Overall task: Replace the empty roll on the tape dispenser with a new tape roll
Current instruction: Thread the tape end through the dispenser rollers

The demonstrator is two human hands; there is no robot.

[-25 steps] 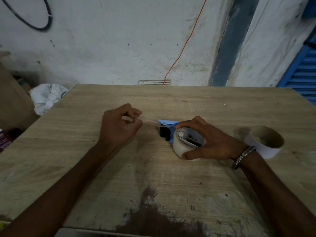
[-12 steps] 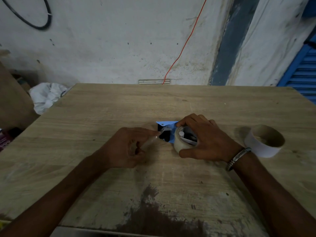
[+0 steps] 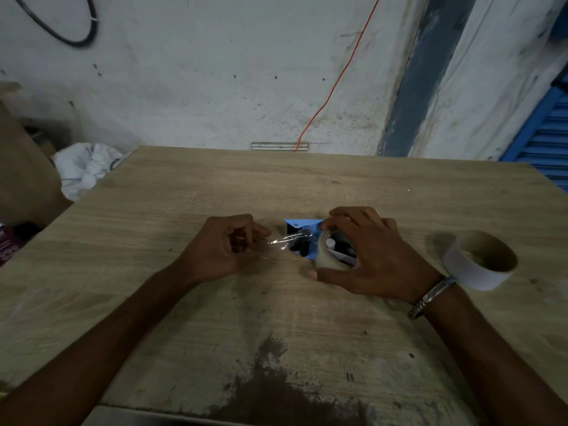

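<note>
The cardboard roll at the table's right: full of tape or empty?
Empty. The cardboard roll lies open end up, showing a bare brown inside and only a thin pale outer wall, apart from both hands.

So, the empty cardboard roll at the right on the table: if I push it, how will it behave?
The empty roll is bare cardboard, so probably light and easy to slide. It rests on its flat end, so it likely won't roll unless tipped. Its thin wall may dent if squeezed.

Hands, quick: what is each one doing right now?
Left hand: pinching the clear tape strip.
Right hand: gripping the tape roll on the blue dispenser.
</note>
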